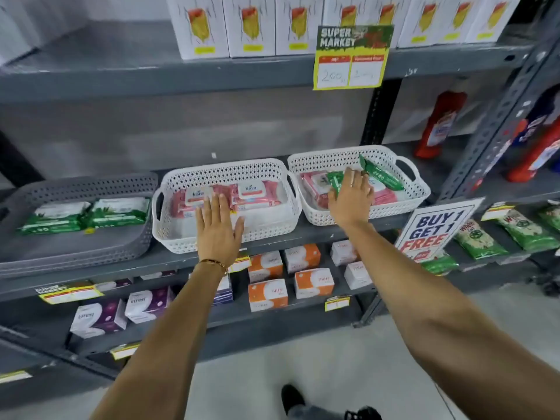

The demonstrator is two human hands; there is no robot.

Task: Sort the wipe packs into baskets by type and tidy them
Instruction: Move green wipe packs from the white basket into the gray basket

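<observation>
On the middle shelf (272, 237), the right hand (351, 197) spreads flat over a green pack (335, 180) stranded among pink packs (312, 184), likely to pull it. Left hand (218, 228), empty, fingers splayed, steadies the pink-only basket (169, 234).

Grey metal shelving unit (272, 68), several tiers. Top shelf: row of white cartons (251, 25) printed with a yellow-and-red motif. Yellow "Super Market" price card (351, 57) hangs from that shelf's edge, handwriting blurred, possibly "200". Right bay: red bottles (439, 125) upright. Below them, green-and-white packets (475, 237) lying flat beside a "Buy 1 Get 1 Free" sign (436, 228). Lower tiers: orange-and-white boxes (268, 294) centre, purple-and-white boxes (100, 318) left. Yellow shelf tags (71, 294) along the edges. Pale floor (333, 374).
</observation>
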